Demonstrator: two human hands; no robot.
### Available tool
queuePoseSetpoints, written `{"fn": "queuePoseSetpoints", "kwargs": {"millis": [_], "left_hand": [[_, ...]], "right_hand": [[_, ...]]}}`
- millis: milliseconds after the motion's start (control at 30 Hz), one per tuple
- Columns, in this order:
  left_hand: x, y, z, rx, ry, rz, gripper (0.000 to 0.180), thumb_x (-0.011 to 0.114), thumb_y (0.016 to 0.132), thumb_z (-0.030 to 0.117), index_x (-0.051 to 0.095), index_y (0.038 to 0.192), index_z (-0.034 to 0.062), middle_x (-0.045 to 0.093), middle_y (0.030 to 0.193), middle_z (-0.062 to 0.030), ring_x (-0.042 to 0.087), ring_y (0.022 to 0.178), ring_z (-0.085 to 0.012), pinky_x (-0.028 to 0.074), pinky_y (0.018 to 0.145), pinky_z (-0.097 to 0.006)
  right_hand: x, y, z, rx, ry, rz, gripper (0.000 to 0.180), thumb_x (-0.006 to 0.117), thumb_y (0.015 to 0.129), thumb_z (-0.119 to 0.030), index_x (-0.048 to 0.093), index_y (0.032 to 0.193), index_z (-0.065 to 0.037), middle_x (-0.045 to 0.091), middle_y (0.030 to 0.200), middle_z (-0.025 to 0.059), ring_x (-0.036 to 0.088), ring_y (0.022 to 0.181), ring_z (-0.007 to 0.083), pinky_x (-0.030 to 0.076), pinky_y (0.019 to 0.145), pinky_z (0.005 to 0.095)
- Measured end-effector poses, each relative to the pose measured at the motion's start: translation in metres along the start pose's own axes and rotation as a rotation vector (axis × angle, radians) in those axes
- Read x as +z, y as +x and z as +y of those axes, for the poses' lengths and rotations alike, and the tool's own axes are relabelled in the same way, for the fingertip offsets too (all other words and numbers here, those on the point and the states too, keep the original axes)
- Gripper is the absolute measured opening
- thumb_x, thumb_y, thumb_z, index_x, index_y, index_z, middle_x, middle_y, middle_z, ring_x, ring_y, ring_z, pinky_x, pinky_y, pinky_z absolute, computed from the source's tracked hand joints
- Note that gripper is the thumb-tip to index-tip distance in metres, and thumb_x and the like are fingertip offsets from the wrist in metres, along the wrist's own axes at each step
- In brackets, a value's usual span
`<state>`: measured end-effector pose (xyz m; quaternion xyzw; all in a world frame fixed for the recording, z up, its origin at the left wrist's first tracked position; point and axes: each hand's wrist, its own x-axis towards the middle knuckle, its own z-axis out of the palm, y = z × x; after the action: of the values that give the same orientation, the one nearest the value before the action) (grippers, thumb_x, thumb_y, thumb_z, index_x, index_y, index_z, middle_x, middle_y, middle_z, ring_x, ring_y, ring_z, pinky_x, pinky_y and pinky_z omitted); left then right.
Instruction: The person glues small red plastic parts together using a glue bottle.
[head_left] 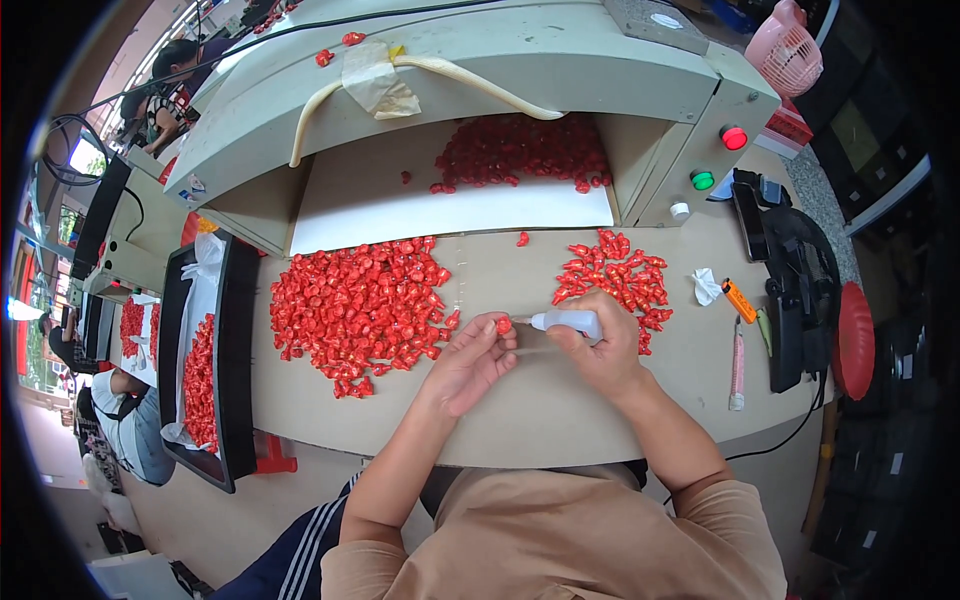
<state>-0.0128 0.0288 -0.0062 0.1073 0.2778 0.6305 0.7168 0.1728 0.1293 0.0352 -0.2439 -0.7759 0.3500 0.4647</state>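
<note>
Between the fingertips of my left hand [472, 362] is a small red plastic piece [504, 326]. My right hand [605, 350] grips a white squeeze bottle [572, 322], its thin nozzle pointing left and meeting or nearly meeting the red piece. To the left of my hands lies a large pile of small red pieces [355, 305]. A smaller pile of red pieces [615, 275], which look longer and narrower, spreads beyond and beside my right hand, partly hidden by it. One red piece [522, 239] lies alone between the piles.
Beyond the table stands a grey machine [650, 90] with an opening holding more red pieces [525, 150]. A black tray [235, 380] of red pieces is at left. At right lie an orange cutter [739, 300], crumpled tissue [706, 287] and a black device [803, 290]. Other people sit far left.
</note>
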Motion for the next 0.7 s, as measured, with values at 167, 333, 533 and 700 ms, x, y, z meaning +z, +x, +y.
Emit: {"fn": "queuePoseSetpoints", "kwargs": {"millis": [167,333,533,700], "left_hand": [[0.0003,0.0005,0.0003,0.009,-0.007,0.002,0.019,0.056,0.097,0.017,0.059,0.115,0.0089,0.061,0.102,-0.0028,0.058,0.095,-0.0128,0.051,0.083,-0.029],[-0.0007,0.0009,0.0003,0.02,-0.019,0.034,0.019,0.056,0.097,0.016,0.059,0.115,0.0095,0.061,0.104,-0.0026,0.059,0.095,-0.0129,0.051,0.083,-0.03],[-0.0018,0.0005,0.0003,0.02,-0.025,0.05,0.02,0.058,0.096,0.014,0.059,0.116,0.0102,0.062,0.106,-0.0025,0.059,0.095,-0.0132,0.052,0.083,-0.03],[-0.0026,0.0009,0.0006,0.022,-0.03,0.052,0.02,0.058,0.095,0.013,0.06,0.115,0.0106,0.063,0.107,-0.0027,0.06,0.096,-0.0136,0.052,0.083,-0.03]], "right_hand": [[0.0002,-0.0001,0.0015,-0.043,-0.047,0.016,0.034,0.08,0.077,-0.027,0.058,0.089,-0.005,0.06,0.078,0.0106,0.06,0.066,0.0263,0.048,0.058,0.0346],[0.0,0.0005,0.001,-0.053,-0.05,0.013,0.034,0.08,0.076,-0.027,0.057,0.089,-0.005,0.059,0.076,0.0102,0.06,0.065,0.0257,0.047,0.057,0.0344],[0.0006,0.0015,0.0011,-0.061,-0.039,0.022,0.034,0.081,0.076,-0.026,0.057,0.089,-0.006,0.059,0.076,0.0102,0.059,0.065,0.0256,0.047,0.055,0.0341],[-0.0004,0.0006,0.0015,-0.047,-0.046,0.011,0.034,0.081,0.075,-0.025,0.057,0.089,-0.006,0.059,0.077,0.0104,0.059,0.065,0.0259,0.047,0.056,0.0343]]}}
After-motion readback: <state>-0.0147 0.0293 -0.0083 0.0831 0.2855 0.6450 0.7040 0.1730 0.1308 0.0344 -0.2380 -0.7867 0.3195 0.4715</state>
